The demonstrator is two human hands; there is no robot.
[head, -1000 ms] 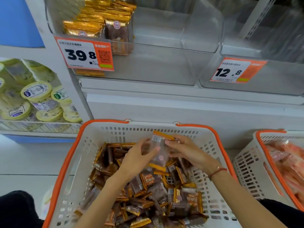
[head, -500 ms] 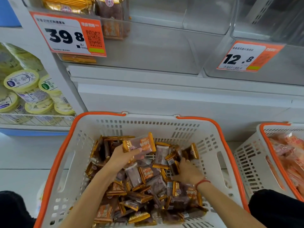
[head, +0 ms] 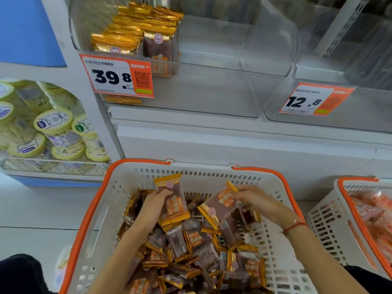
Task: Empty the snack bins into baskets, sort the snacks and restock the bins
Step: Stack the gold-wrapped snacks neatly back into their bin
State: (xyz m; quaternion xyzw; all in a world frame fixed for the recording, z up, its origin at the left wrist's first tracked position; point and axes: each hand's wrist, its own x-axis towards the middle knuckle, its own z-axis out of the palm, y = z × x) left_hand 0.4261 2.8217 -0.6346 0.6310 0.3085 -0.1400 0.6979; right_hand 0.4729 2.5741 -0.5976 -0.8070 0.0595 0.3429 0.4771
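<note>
A white basket with an orange rim [head: 96, 211] sits in front of me, full of brown snack packets with gold ends [head: 191, 249]. My left hand [head: 156, 205] grips a stack of these packets [head: 174, 198], held upright above the pile. My right hand [head: 253, 199] pinches another packet [head: 218, 205] by its gold end, tilted. Above, the clear bin [head: 212, 90] behind the 39.8 price tag [head: 118, 76] holds a neat row of the same packets [head: 137, 32] at its left side.
To the right stands a clear bin [head: 350, 107] with a 12.8 tag [head: 314, 98]. A second white and orange basket [head: 331, 213] at the right holds orange-pink packets [head: 375, 217]. Round yellow-lidded tubs [head: 53, 128] fill the left shelf. My dark knees show at the bottom corners.
Half a second ago my right hand was reaching down into the pile; now it has lifted a packet. My left hand has turned its packets upright. The view has tilted up.
</note>
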